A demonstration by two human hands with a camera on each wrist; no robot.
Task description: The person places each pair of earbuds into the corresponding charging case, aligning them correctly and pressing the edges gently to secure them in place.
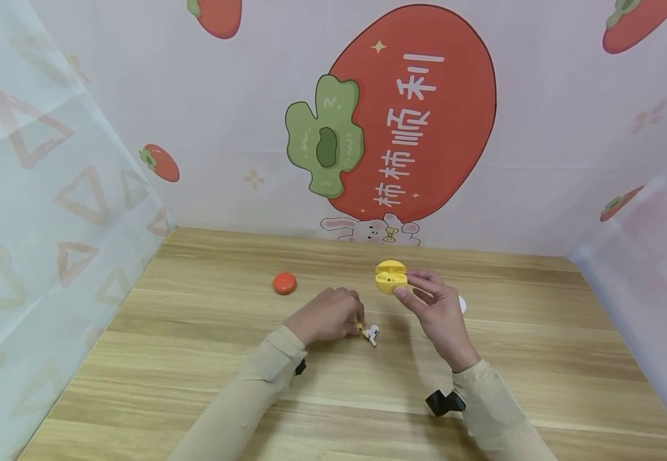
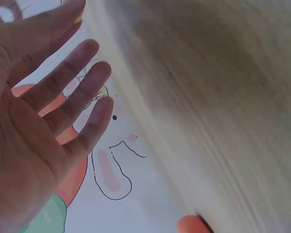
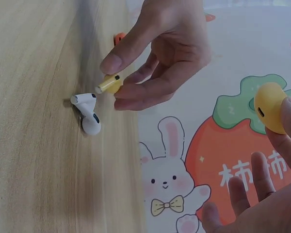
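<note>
Between thumb and forefinger my left hand point(image 1: 330, 315) pinches a yellow earbud point(image 3: 111, 83), its stem pointing away from the fingertips. The other left fingers are spread out in the left wrist view. My right hand point(image 1: 441, 323) holds a yellow earbud case point(image 1: 391, 285) above the table by its side, lid raised; something small and dark shows inside, too small to tell. Just beside the yellow earbud, two white earbuds point(image 3: 89, 114) lie on the wooden table, one against the other.
A round red case point(image 1: 284, 283) sits on the table point(image 1: 223, 384) to the left. Part of a white object point(image 1: 462, 305) shows behind my right hand. A cloth printed with persimmons and a rabbit point(image 1: 370, 229) stands along the table's back edge.
</note>
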